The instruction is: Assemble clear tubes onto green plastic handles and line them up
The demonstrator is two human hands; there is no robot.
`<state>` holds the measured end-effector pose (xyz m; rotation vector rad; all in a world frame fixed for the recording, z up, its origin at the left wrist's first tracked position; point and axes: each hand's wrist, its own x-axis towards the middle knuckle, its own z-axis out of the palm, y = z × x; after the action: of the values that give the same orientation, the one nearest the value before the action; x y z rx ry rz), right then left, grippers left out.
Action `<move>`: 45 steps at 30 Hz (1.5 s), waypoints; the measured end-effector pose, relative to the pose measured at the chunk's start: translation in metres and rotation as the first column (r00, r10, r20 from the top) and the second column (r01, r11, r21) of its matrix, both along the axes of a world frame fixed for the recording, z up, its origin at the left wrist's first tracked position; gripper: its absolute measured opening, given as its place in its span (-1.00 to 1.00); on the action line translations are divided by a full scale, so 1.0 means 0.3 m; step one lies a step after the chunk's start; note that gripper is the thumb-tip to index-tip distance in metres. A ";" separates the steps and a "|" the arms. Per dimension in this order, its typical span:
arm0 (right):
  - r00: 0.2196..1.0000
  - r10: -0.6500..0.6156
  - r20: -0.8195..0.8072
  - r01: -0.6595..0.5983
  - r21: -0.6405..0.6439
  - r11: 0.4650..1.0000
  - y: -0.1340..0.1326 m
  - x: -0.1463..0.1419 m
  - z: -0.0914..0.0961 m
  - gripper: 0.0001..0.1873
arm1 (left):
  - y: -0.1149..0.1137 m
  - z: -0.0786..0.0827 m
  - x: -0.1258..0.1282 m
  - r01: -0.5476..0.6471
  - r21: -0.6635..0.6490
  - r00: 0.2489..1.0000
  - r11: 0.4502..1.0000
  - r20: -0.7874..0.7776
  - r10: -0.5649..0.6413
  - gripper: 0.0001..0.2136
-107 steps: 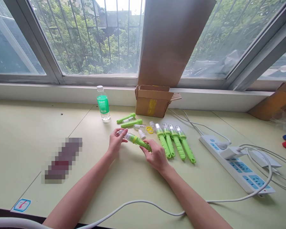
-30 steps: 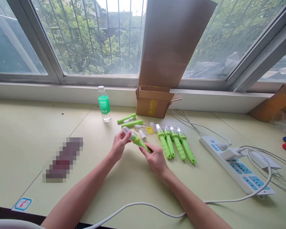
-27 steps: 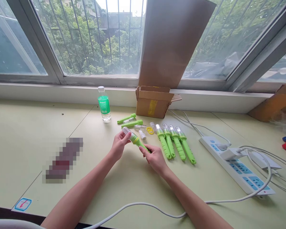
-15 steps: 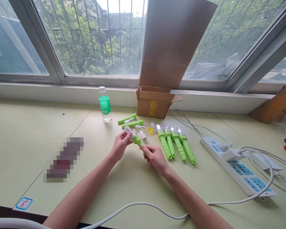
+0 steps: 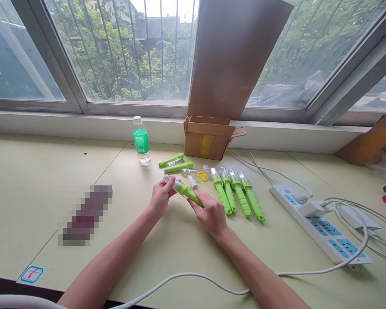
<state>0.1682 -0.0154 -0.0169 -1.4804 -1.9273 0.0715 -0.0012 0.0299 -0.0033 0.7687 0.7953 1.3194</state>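
Between my two hands is a green stick-shaped light with a clear ribbed cap and a yellow ring at its collar. My left hand is closed around the clear cap end. Fingers of my right hand grip the green handle at the other end. Beyond the hands lie two loose green handles, clear caps, a white-based lamp piece and yellow rings. Several similar green lights with clear caps lie in a row right of my right hand.
An open cardboard box stands by the window sill, with a water bottle to its left. On the right is a white power strip with plugs and cables. A white cable crosses the table front. A blurred dark object lies left.
The light has turned flatter, its cap end lowering toward the left. My right hand has shifted its grip on the handle, its back now turned more upward.
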 end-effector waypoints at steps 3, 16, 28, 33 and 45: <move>0.990 0.075 -0.119 -0.088 -0.107 0.990 -0.010 -0.010 0.022 -0.68 | 0.000 0.013 -0.002 0.012 0.012 1.000 1.000 -0.020 -0.012 -0.68; 0.511 -0.274 -0.815 -0.679 -0.578 0.452 -0.018 -0.005 0.088 -0.52 | 0.001 0.041 -0.019 0.108 0.085 0.994 0.991 -0.032 -0.105 -0.69; 0.955 0.016 -0.295 -0.059 -0.137 0.989 -0.003 -0.006 0.015 -0.67 | 0.002 0.015 -0.009 0.132 0.028 0.991 0.991 -0.003 -0.132 -0.66; 0.996 -0.031 -0.089 0.027 -0.039 0.999 -0.009 -0.007 -0.002 -0.64 | 0.004 0.020 -0.010 0.106 0.003 0.994 0.994 0.024 -0.106 -0.65; 0.582 -0.136 -0.802 -0.546 -0.509 0.665 -0.038 -0.041 0.072 -0.59 | 0.004 0.028 -0.021 0.123 0.094 0.992 0.988 -0.053 -0.118 -0.69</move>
<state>0.1559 -0.0269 0.0049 -1.2371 -1.2884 1.5480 -0.0075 0.0310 0.0049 0.9141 0.7150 1.2415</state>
